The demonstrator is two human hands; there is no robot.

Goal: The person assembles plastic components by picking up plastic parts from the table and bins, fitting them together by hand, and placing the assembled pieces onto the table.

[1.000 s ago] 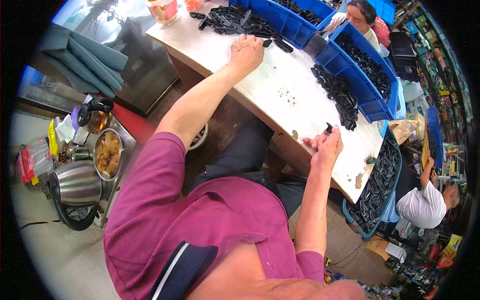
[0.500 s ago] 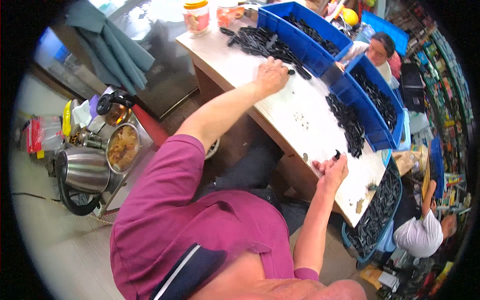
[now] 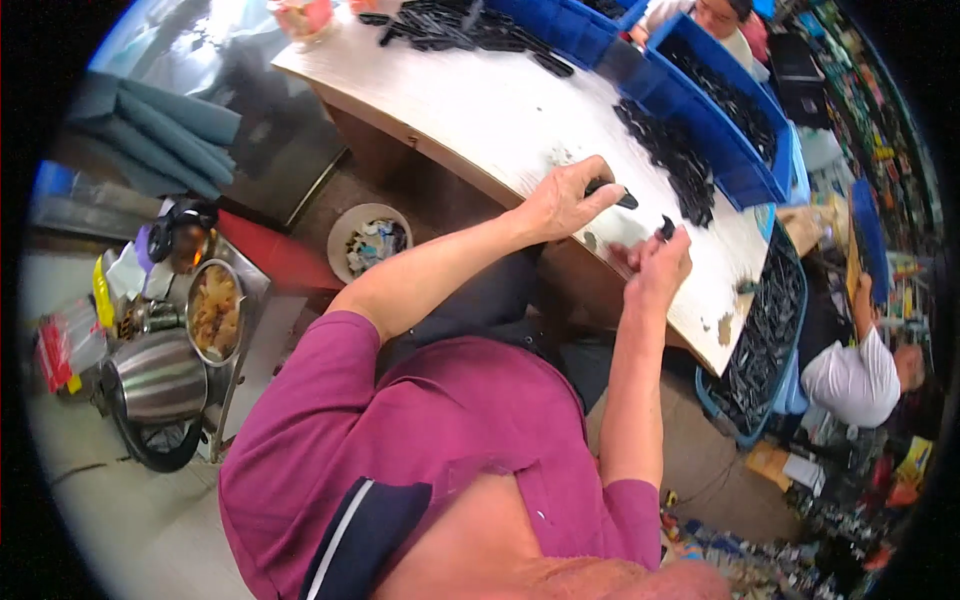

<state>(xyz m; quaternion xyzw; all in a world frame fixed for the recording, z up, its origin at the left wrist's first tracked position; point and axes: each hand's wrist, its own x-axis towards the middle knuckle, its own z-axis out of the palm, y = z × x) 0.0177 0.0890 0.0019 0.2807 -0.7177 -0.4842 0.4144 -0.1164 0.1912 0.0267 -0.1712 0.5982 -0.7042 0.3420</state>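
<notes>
Tub [image 3: 745, 437] and blue bins [image 3: 700, 127] with black parts [image 3: 760, 345] inside

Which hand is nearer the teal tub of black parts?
Right. The right hand is to the left of the tub; the left hand is farther left.

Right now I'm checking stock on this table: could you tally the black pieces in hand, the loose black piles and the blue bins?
Held black pieces: 2
Loose black piles on the table: 2
Blue bins on it: 2
Total: 6
</notes>
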